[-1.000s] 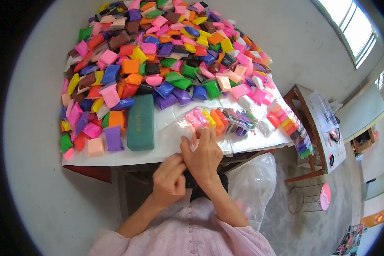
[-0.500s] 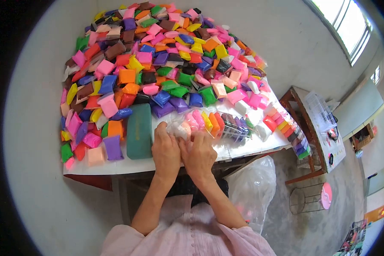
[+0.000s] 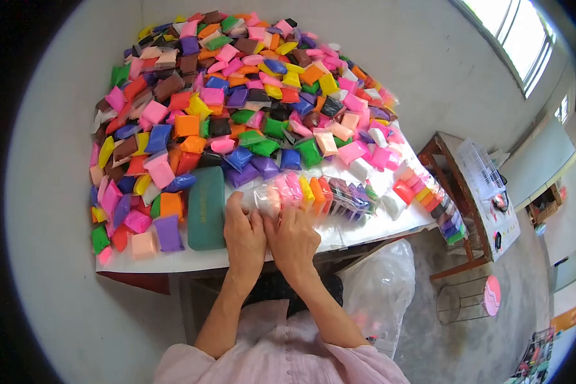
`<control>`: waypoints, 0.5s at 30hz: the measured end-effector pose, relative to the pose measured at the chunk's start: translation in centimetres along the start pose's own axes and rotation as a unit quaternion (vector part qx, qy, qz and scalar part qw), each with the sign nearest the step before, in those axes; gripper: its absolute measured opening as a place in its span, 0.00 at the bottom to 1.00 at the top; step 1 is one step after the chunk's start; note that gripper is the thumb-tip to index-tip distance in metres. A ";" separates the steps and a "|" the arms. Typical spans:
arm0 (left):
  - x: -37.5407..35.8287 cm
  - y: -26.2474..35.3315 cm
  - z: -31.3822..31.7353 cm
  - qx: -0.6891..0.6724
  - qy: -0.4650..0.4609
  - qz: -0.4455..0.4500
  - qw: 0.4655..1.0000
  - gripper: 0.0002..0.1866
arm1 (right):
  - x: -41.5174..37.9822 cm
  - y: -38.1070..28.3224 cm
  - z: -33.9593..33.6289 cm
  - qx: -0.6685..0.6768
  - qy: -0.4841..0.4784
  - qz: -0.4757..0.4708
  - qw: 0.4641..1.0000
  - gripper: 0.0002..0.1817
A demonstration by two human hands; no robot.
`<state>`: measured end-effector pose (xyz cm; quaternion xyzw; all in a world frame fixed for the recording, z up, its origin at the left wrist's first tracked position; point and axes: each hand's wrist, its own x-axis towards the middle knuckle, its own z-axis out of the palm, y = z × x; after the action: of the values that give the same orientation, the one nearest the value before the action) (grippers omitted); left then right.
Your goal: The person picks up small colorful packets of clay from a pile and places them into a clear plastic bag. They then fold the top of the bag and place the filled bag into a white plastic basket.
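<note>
A clear plastic bag point(image 3: 339, 197) lies along the table's front, filled with a row of small packets in pink, yellow, orange, red, dark and purple. At the bag's left end, by a white packet, are both hands. My left hand point(image 3: 244, 233) has its fingers bent against that end, closed on the plastic. Beside it my right hand point(image 3: 293, 237) is closed on the bag's near edge. A green case point(image 3: 206, 208) stands just left of my left hand. The fingertips are partly hidden behind the hands.
A large heap of colourful packets point(image 3: 237, 96) covers the back and left of the white-covered table point(image 3: 390, 227). Another filled bag point(image 3: 432, 198) lies at its right end. A big clear bag point(image 3: 381, 288) hangs below. To the right are a side table point(image 3: 493, 224) and a stool point(image 3: 491, 296).
Both hands have moved slightly down and left, and their fingers are lower on the bag's end. More of the white packet shows. The view has shifted a little.
</note>
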<state>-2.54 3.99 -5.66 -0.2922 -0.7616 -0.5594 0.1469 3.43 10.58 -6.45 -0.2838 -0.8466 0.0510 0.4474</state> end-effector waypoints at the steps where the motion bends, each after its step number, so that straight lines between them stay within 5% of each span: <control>1: 0.0 0.1 0.1 0.006 0.011 -0.006 1.000 0.11 | -0.1 0.2 0.1 0.001 0.001 -0.005 1.000 0.17; 7: 0.2 -0.4 -0.5 0.038 -0.063 0.018 0.997 0.05 | 1.6 0.0 -1.8 -0.005 0.011 -0.082 0.997 0.17; 15: 0.2 -0.2 -0.4 0.011 -0.012 0.056 0.998 0.03 | 2.4 0.0 0.3 0.040 0.041 -0.108 0.993 0.09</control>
<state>-2.89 3.64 -5.60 -0.3397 -0.7518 -0.5381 0.1726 2.10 11.87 -4.84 -0.1748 -0.8505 0.0249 0.4955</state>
